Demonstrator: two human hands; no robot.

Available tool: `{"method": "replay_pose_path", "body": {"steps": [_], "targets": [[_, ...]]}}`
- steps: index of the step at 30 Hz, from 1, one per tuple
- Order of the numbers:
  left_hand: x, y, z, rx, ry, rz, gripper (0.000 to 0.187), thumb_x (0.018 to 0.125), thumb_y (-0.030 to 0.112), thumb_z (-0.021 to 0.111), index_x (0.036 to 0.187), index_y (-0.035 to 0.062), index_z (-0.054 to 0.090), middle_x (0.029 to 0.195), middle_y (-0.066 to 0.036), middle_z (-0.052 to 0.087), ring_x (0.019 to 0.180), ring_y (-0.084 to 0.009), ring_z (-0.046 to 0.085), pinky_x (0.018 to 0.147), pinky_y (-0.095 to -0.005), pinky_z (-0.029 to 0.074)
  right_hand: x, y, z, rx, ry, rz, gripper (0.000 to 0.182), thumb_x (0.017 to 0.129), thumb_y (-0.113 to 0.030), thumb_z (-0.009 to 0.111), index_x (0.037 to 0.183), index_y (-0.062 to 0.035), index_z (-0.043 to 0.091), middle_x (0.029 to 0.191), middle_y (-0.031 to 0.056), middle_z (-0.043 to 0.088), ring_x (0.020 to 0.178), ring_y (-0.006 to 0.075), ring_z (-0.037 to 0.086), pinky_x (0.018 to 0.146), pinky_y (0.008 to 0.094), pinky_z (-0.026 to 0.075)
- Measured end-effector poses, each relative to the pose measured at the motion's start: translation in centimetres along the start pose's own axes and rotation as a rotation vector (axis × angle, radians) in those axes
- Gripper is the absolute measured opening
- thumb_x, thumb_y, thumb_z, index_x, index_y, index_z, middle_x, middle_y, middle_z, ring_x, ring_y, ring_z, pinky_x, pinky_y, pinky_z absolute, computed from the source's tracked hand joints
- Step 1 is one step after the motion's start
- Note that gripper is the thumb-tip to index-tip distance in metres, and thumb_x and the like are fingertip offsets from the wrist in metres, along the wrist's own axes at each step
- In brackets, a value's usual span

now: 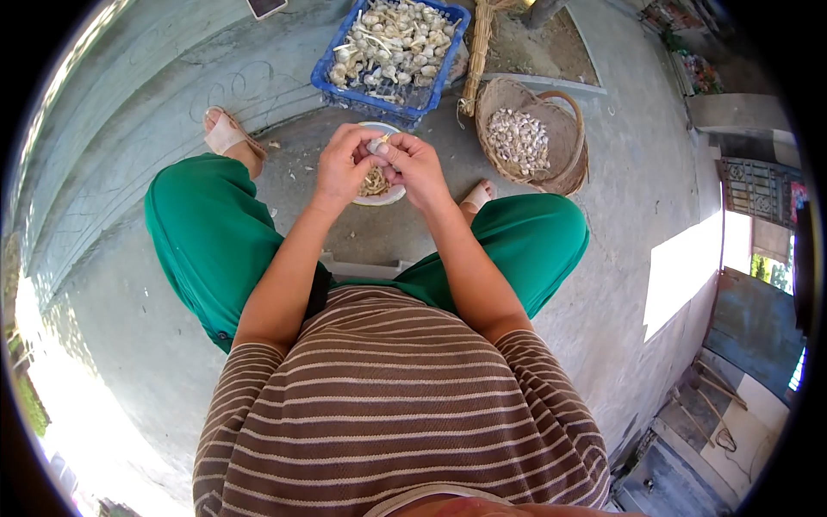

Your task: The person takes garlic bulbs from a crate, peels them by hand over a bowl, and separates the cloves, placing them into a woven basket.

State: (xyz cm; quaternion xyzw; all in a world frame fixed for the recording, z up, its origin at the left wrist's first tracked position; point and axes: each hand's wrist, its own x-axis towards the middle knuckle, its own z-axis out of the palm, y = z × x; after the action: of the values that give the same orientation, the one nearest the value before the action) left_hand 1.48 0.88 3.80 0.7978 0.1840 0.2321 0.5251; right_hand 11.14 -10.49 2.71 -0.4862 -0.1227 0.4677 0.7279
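Observation:
Between my two hands is a small whitish garlic bulb (377, 146), pinched by the fingertips of both. My left hand (344, 164) grips it from the left, its fingers curled. From the right, my right hand (413, 165) closes on it with thumb and fingers. Directly below them stands a pale round basin (389, 197), with dry, straw-coloured scraps (374, 183) inside; the hands cover much of it. Past the basin, a blue plastic crate (435, 93) holds many garlic bulbs (396, 47) with stalks.
A woven basket (564, 177) with an arched handle holds loose garlic cloves (517, 140) at the right. Beside it lies a straw broom (476, 60). A dark flat object (267, 7) rests on the step at the top. My knees in green trousers flank the basin.

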Motion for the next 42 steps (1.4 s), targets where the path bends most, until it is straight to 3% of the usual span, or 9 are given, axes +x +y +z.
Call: {"method": "replay_pose_path", "body": {"steps": [9, 11, 20, 24, 34, 37, 39, 41, 42], "targets": [[0.0, -2.5, 0.7, -0.392, -0.041, -0.027, 0.024, 0.075, -0.003, 0.065, 0.099, 0.0012, 0.063, 0.087, -0.003, 0.059, 0.068, -0.0089, 0.054, 0.061, -0.0227, 0.045, -0.1, 0.3, -0.8, -0.087, 0.044, -0.014, 0.012, 0.085, -0.014, 0.063, 0.086, -0.0026, 0.06, 0.068, 0.0013, 0.057, 0.049, 0.0054, 0.043, 0.043, 0.0182, 0.031], [-0.2, -2.3, 0.7, -0.481, -0.006, -0.246, 0.019, 0.081, 0.0, 0.061, 0.099, 0.0009, 0.063, 0.083, -0.004, 0.059, 0.065, -0.0085, 0.052, 0.06, -0.0223, 0.044, -0.4, 0.4, -0.3, -0.061, 0.068, -0.018, 0.011, 0.086, -0.013, 0.06, 0.085, -0.0021, 0.06, 0.068, 0.001, 0.056, 0.049, 0.0054, 0.043, 0.043, 0.0189, 0.031], [-0.2, -2.2, 1.0, -1.029, 0.049, -0.467, 0.022, 0.09, 0.007, 0.051, 0.108, -0.0041, 0.059, 0.081, -0.004, 0.058, 0.068, -0.009, 0.051, 0.061, -0.0223, 0.044, -0.4, 0.4, 0.2, 0.199, -0.006, -0.022, 0.015, 0.09, -0.014, 0.051, 0.092, -0.0003, 0.056, 0.08, 0.0069, 0.059, 0.059, 0.0112, 0.05, 0.044, 0.0194, 0.031], [-0.2, -2.4, 0.7, -1.112, -0.04, -0.496, 0.025, 0.091, 0.01, 0.051, 0.11, -0.004, 0.057, 0.087, -0.004, 0.059, 0.072, -0.0101, 0.051, 0.067, -0.0222, 0.043, -0.4, 0.0, 0.5, 0.307, 0.055, -0.027, 0.009, 0.09, -0.009, 0.047, 0.091, -0.0027, 0.053, 0.074, 0.006, 0.056, 0.06, 0.0115, 0.052, 0.044, 0.0195, 0.035], [-0.6, -2.6, 1.5, -0.971, 0.007, -0.523, 0.015, 0.089, 0.005, 0.053, 0.099, -0.0019, 0.06, 0.082, -0.004, 0.06, 0.066, -0.0098, 0.053, 0.06, -0.0222, 0.044, -0.3, 0.4, 0.0, 0.305, 0.06, -0.056, 0.01, 0.091, -0.01, 0.048, 0.093, -0.0021, 0.053, 0.075, 0.0049, 0.053, 0.06, 0.0123, 0.052, 0.043, 0.0198, 0.035], [-0.6, -3.5, 1.9, -0.814, 0.023, -0.55, 0.016, 0.085, 0.007, 0.059, 0.099, -0.0017, 0.061, 0.081, -0.004, 0.061, 0.065, -0.0089, 0.053, 0.06, -0.0215, 0.044, 0.2, 1.3, -0.7, 0.352, 0.125, 0.014, 0.01, 0.09, -0.01, 0.049, 0.094, -0.0016, 0.053, 0.076, 0.0051, 0.054, 0.062, 0.014, 0.053, 0.048, 0.0214, 0.039], [-0.6, -4.2, 1.9, -0.679, 0.045, -0.576, 0.018, 0.083, 0.007, 0.063, 0.099, -0.0013, 0.061, 0.08, -0.004, 0.061, 0.064, -0.0083, 0.053, 0.06, -0.021, 0.044, 1.2, 2.6, -2.3, 0.522, 0.397, 0.06, 0.012, 0.09, -0.011, 0.049, 0.092, -0.0001, 0.052, 0.079, 0.0065, 0.053, 0.068, 0.018, 0.054, 0.056, 0.0266, 0.046], [-0.7, -4.9, 2.1, -0.605, 0.02, -0.619, 0.028, 0.079, 0.01, 0.068, 0.104, -0.0003, 0.06, 0.088, -0.003, 0.06, 0.072, -0.0077, 0.053, 0.062, -0.0212, 0.043, 2.6, 1.9, -6.0, 0.817, 0.508, -0.017, 0.015, 0.091, -0.013, 0.048, 0.09, 0.0015, 0.051, 0.081, 0.0082, 0.052, 0.076, 0.0218, 0.054, 0.072, 0.033, 0.052], [-0.8, -5.2, 2.4, -0.607, 0.02, -0.619, 0.028, 0.079, 0.01, 0.068, 0.104, -0.0003, 0.06, 0.088, -0.003, 0.06, 0.072, -0.0077, 0.053, 0.062, -0.0212, 0.043, 3.1, 0.6, -7.7, 0.943, 0.529, -0.217, 0.019, 0.092, -0.016, 0.046, 0.091, 0.0034, 0.049, 0.083, 0.0099, 0.05, 0.081, 0.0237, 0.053, 0.084, 0.0376, 0.052]]}}
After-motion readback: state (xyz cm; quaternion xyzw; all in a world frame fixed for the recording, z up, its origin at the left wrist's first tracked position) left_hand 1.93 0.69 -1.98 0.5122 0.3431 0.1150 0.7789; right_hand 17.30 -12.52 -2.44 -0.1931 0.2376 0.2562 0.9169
